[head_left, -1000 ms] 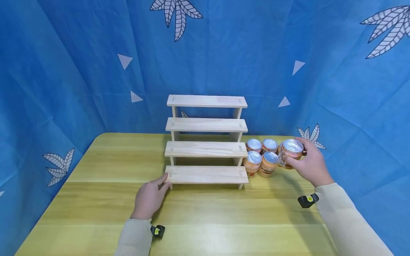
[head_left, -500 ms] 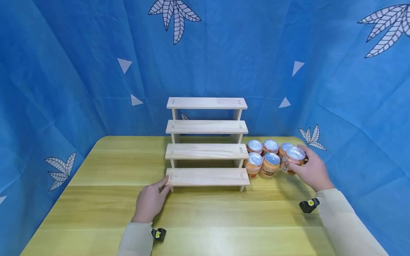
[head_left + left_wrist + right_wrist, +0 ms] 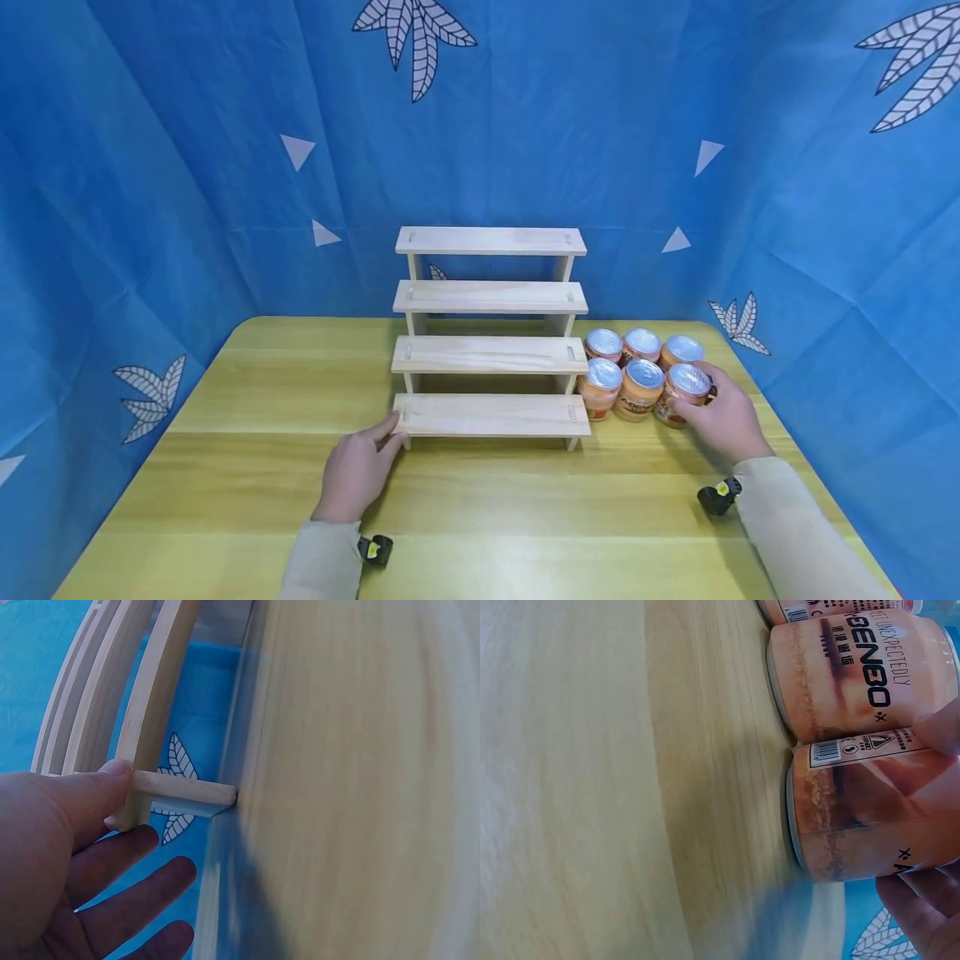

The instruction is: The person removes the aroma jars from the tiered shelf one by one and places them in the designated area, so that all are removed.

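Note:
A pale wooden stepped display rack [image 3: 491, 355] stands upright on the table. My left hand [image 3: 354, 473] is at the left end of its lowest step. In the left wrist view, the thumb and forefinger of that left hand [image 3: 67, 847] pinch the end of the board [image 3: 144, 712], the other fingers free of it. To the right of the rack, my right hand [image 3: 726, 414] grips an orange-brown can [image 3: 670, 410] with a silvery lid. In the right wrist view this can [image 3: 870, 817] stands on the table against a neighbouring can [image 3: 855, 675].
Several similar cans, among them a back-row can [image 3: 642, 343] and a front-row can [image 3: 600, 390], stand in two rows close to the rack's right side. The yellow wood-grain table [image 3: 510, 508] runs back to a blue patterned curtain [image 3: 510, 125].
My right hand has lowered its can onto the table at the right end of the front row, uncovering the can behind it. The left hand keeps its hold on the rack.

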A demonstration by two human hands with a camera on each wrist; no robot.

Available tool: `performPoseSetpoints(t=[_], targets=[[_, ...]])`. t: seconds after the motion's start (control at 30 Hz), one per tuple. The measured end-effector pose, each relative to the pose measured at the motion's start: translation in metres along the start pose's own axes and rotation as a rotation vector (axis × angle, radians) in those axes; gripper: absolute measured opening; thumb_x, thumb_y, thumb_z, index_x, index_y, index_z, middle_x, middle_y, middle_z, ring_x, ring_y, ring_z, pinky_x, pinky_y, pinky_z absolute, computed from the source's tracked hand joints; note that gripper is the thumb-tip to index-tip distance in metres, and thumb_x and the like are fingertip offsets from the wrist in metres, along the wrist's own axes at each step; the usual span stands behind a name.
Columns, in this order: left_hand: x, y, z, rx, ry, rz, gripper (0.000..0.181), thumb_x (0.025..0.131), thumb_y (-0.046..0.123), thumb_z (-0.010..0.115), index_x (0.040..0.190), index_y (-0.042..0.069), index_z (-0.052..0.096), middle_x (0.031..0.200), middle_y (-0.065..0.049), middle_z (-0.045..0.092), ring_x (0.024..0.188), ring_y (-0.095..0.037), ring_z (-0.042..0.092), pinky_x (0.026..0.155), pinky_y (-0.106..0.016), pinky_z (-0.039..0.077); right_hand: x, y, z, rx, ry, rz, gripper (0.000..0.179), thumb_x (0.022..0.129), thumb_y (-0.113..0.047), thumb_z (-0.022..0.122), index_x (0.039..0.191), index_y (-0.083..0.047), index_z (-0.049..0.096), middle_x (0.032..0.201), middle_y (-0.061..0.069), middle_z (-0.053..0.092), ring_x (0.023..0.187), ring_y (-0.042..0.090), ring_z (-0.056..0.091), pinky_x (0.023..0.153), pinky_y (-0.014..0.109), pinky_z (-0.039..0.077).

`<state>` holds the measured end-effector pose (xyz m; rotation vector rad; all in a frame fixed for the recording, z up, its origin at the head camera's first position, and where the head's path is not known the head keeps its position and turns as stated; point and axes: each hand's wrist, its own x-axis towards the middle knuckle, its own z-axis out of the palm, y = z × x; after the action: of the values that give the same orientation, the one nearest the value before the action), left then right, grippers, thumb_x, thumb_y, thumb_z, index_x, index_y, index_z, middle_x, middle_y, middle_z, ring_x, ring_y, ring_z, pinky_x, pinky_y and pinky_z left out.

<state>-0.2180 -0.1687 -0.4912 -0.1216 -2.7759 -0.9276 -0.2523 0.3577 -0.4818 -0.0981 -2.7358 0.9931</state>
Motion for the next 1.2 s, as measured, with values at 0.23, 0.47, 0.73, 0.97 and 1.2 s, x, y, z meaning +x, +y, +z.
performPoseSetpoints(t=[0.23,0.47,0.73,0.97,1.2], targets=[[0.001,0.002,-0.002,0.004,-0.016,-0.015,0.04,0.096,0.028,0.071,0.134,0.014,0.065,0.127,-0.017,0.065,0.046,-0.014,0.032,0.046,-0.03,0.033,-0.002,0.002,0.003,0.032,0.002,0.009,0.085,0.091,-0.038,0.075,0.152,0.005,0.033,0.141,0.035,0.047,0.122,0.051,0.05,0.095,0.064,0.044],[-0.001,0.001,-0.001,0.006,-0.026,-0.022,0.042,0.096,0.029,0.071,0.135,0.015,0.064,0.13,-0.017,0.064,0.046,-0.015,0.035,0.047,-0.031,0.035,-0.01,-0.002,0.002,0.036,-0.013,-0.033,0.083,0.097,-0.041,0.067,0.154,0.005,0.027,0.144,0.035,0.041,0.127,0.051,0.044,0.097,0.066,0.041],[0.0,0.0,0.0,-0.013,-0.016,-0.012,0.041,0.096,0.029,0.071,0.134,0.015,0.065,0.126,-0.02,0.066,0.041,-0.011,0.032,0.044,-0.029,0.035,-0.023,-0.015,0.001,0.038,0.034,0.001,0.085,0.1,-0.048,0.058,0.156,0.006,0.022,0.15,0.037,0.031,0.134,0.057,0.033,0.102,0.073,0.032],[0.0,-0.001,0.001,-0.026,-0.022,-0.014,0.042,0.097,0.031,0.07,0.135,0.015,0.064,0.09,-0.023,0.072,0.039,-0.01,0.031,0.044,-0.029,0.034,-0.038,-0.026,0.01,0.009,0.207,-0.105,0.064,0.1,-0.034,0.062,0.146,0.007,0.042,0.151,0.034,0.034,0.137,0.056,0.031,0.106,0.075,0.021],[-0.001,-0.002,0.002,-0.026,-0.013,-0.001,0.042,0.096,0.032,0.07,0.134,0.016,0.065,0.076,-0.017,0.069,0.039,-0.01,0.031,0.043,-0.029,0.034,-0.062,-0.056,0.035,0.031,0.258,-0.317,0.039,0.095,-0.014,0.069,0.13,0.002,0.061,0.137,0.022,0.057,0.125,0.043,0.051,0.101,0.058,0.039]])
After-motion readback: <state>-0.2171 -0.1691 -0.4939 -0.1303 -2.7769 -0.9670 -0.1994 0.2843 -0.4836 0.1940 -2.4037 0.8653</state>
